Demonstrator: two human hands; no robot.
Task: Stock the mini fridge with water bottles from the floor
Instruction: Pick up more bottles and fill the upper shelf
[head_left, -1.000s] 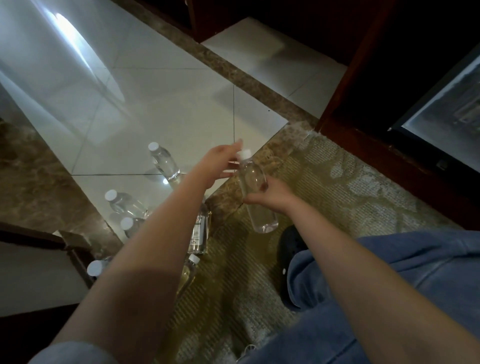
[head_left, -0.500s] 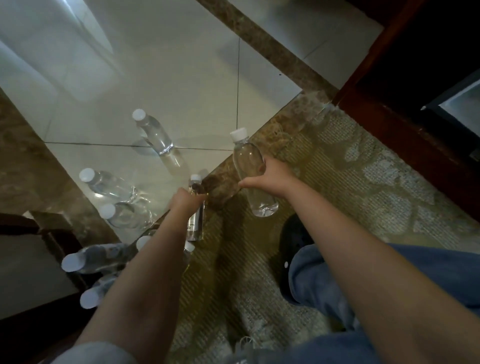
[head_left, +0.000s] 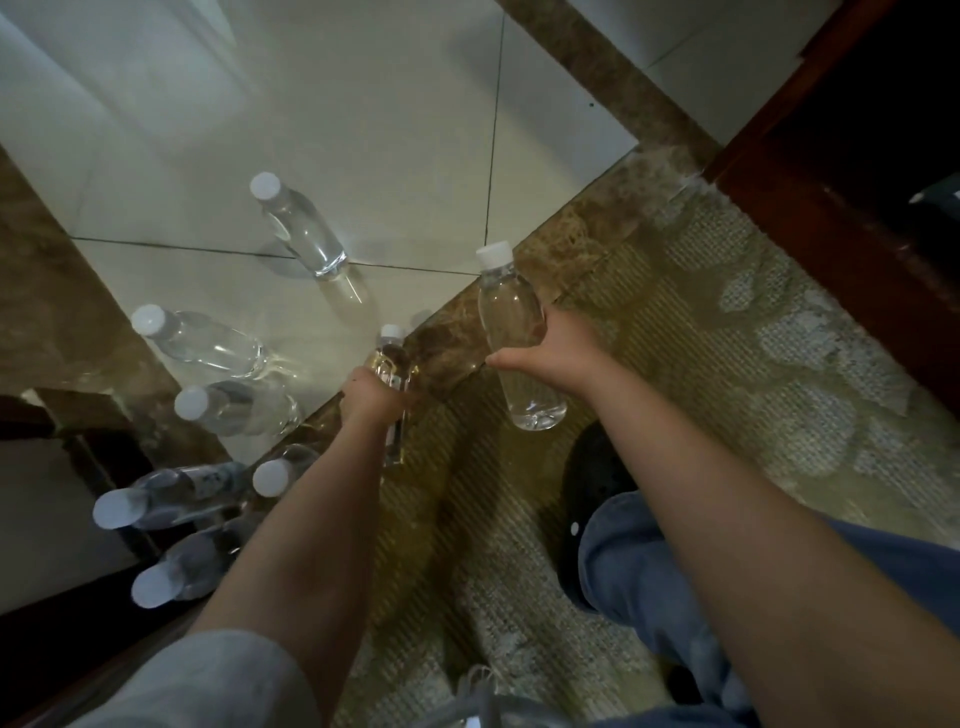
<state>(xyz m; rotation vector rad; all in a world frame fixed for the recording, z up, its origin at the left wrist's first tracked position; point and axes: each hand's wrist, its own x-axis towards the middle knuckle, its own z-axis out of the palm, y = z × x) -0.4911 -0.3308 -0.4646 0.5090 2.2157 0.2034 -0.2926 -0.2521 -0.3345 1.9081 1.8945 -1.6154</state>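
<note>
Clear bottles (head_left: 306, 231) with white caps (head_left: 265, 185); olive rug (head_left: 727, 364), seemingly pale-blotched; blue jeans (head_left: 675, 561).

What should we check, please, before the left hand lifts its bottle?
1. Right hand grip round the right bottle, at its middle: ok.
2. Left hand grip round the left bottle, below its neck: ok.
3. White caps on both bottles: ok; tightness cannot tell.
4. Room beside the left arm: not ok, the floor bottle has its cap close against it and might be knocked.
5. Fridge door open: cannot tell, not shown.
</note>
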